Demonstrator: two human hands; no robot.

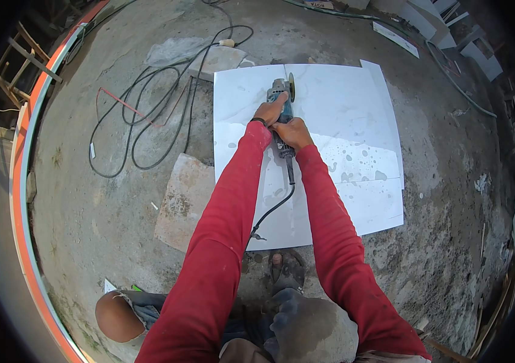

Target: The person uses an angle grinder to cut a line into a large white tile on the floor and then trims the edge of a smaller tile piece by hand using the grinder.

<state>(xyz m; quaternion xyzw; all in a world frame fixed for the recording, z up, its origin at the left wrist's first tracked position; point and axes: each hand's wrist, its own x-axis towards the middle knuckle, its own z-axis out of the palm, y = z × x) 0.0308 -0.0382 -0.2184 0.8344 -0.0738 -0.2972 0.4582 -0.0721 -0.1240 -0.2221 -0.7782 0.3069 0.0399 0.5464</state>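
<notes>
Both my hands hold an angle grinder (279,134) with a blue-green and black body. My left hand (271,110) is wrapped round its front part, close to the head. Farther back, my right hand (294,133) grips the rear of the body. The round disc (292,87) stands on edge at the grinder's right side, over the far part of a white tile (342,109). Whether the disc touches the tile, I cannot tell. A black cord (277,207) runs from the grinder back toward me across the tile. Wet spots and droplets lie on the tile's right half.
A long dark cable (138,136) loops over the concrete floor at the left. Stone slabs (186,193) lie beside the tile's left edge. A hose (451,78) curves along the far right, near a white strip (395,39). My sandalled foot (286,269) is at the tile's near edge.
</notes>
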